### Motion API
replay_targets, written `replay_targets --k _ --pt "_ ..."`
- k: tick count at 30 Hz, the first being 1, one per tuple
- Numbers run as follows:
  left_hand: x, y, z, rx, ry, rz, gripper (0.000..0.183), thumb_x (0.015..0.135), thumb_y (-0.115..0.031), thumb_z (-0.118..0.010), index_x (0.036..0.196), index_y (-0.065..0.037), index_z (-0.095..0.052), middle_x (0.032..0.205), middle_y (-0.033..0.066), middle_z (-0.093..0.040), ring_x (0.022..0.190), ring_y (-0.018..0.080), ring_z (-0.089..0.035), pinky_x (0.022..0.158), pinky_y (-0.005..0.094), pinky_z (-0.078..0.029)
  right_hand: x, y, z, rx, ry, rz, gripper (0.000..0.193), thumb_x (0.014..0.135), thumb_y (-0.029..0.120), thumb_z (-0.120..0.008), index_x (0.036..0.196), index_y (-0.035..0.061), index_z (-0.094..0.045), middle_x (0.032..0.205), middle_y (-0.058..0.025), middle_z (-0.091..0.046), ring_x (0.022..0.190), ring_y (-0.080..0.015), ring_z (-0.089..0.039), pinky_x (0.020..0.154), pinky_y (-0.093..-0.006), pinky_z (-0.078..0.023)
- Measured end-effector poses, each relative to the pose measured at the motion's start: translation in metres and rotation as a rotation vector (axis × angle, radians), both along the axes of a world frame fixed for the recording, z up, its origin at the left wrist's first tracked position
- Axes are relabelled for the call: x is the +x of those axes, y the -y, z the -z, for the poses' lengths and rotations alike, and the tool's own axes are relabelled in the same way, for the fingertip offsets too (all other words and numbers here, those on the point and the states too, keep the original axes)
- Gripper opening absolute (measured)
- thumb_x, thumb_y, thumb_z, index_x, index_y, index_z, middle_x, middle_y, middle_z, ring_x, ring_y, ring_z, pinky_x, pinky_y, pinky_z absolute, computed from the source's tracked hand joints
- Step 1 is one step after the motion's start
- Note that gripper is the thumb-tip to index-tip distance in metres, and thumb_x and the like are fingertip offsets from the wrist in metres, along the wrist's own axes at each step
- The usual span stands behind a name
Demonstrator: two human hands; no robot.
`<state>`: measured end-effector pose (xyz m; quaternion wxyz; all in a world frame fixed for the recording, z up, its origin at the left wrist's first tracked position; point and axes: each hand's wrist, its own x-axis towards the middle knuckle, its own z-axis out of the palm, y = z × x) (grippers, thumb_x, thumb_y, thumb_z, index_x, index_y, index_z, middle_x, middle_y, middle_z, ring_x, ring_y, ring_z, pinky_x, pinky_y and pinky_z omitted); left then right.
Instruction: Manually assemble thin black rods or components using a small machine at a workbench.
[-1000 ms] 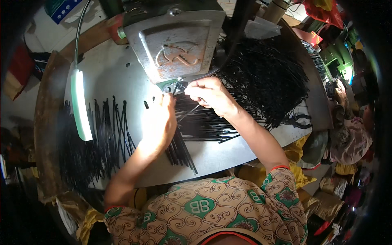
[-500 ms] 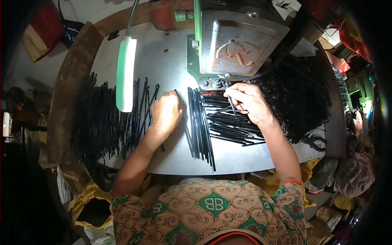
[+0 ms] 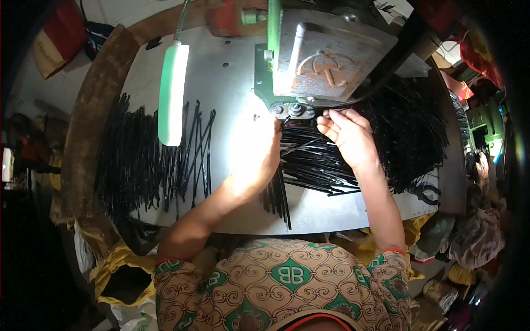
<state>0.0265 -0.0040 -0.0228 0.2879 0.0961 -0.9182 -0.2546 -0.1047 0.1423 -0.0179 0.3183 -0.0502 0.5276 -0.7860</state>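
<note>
My left hand (image 3: 255, 151), brightly lit from above, is closed at the left side of the machine's small metal working head (image 3: 295, 110). Its fingertips are turned away, so what they hold is hidden. On the other side of that head, my right hand (image 3: 351, 138) has thumb and forefinger pinched together; anything between them is too small to make out. Beneath and between the hands lies a bundle of thin black rods (image 3: 314, 165), roughly crosswise. Another row of upright-lying black rods (image 3: 274, 201) is partly covered by my left hand and wrist.
A green machine with a rusty metal cover (image 3: 337, 55) stands over the metal table (image 3: 221, 218). Black rods (image 3: 138, 160) lie in a heap at left, and a tangled black pile (image 3: 411, 138) at right beside pliers (image 3: 428, 193). A lit lamp (image 3: 174, 96) hangs left. Another person's hand (image 3: 482, 165) shows far right.
My left hand has moved right, from bare table to the machine's head. My right hand has shifted slightly right; the thin rod seen hanging from its fingers no longer shows there.
</note>
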Motion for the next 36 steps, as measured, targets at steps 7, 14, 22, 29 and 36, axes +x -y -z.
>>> replay_targets --k 7,14,22,29,36 --pt "-0.013 0.007 0.004 0.263 -0.045 0.02 0.019 0.073 0.0 -0.059 0.092 0.0 -0.057 0.065 0.0029 -0.048 0.058 0.009 -0.043 0.055 0.0216 -0.038 0.009 0.014 0.006 -0.164 0.097 0.05 0.017 0.078 0.001 -0.052 0.088 -0.0131 -0.052 0.086 -0.0199 -0.058 0.08 -0.0253 -0.06 0.076 -0.0325 -0.05" --pt "-0.026 0.01 0.016 0.234 -0.12 0.058 0.016 0.076 -0.003 -0.058 0.092 0.0 -0.058 0.065 0.0009 -0.05 0.052 0.0046 -0.041 0.046 0.0188 -0.034 0.011 0.014 0.016 -0.407 -0.04 0.038 0.018 0.078 0.002 -0.053 0.087 -0.0137 -0.052 0.084 -0.0202 -0.058 0.081 -0.0254 -0.06 0.078 -0.0327 -0.05" --pt "-0.025 0.011 0.012 0.359 0.001 0.022 0.017 0.077 -0.004 -0.057 0.093 0.002 -0.057 0.062 0.0019 -0.051 0.049 0.0052 -0.043 0.044 0.0188 -0.036 0.015 0.02 0.014 -0.404 -0.008 0.052 0.019 0.079 0.002 -0.048 0.087 -0.0161 -0.05 0.09 -0.0253 -0.055 0.088 -0.0324 -0.056 0.086 -0.04 -0.045" --pt "-0.026 0.01 0.008 0.365 0.021 0.042 0.015 0.077 -0.003 -0.057 0.092 0.002 -0.058 0.059 0.0003 -0.048 0.047 0.0047 -0.042 0.043 0.0188 -0.035 0.015 0.019 0.016 -0.391 -0.062 0.041 0.025 0.082 0.005 -0.042 0.091 -0.0182 -0.047 0.097 -0.0291 -0.052 0.094 -0.0365 -0.054 0.091 -0.0434 -0.042" --pt "-0.027 0.011 0.012 0.354 -0.015 0.035 0.013 0.076 -0.002 -0.057 0.089 0.002 -0.058 0.058 0.0001 -0.047 0.046 0.0046 -0.041 0.042 0.0192 -0.034 0.019 0.021 0.007 -0.305 -0.056 0.072 0.026 0.082 0.005 -0.042 0.092 -0.0182 -0.047 0.097 -0.0287 -0.052 0.094 -0.0367 -0.054 0.091 -0.0434 -0.042"
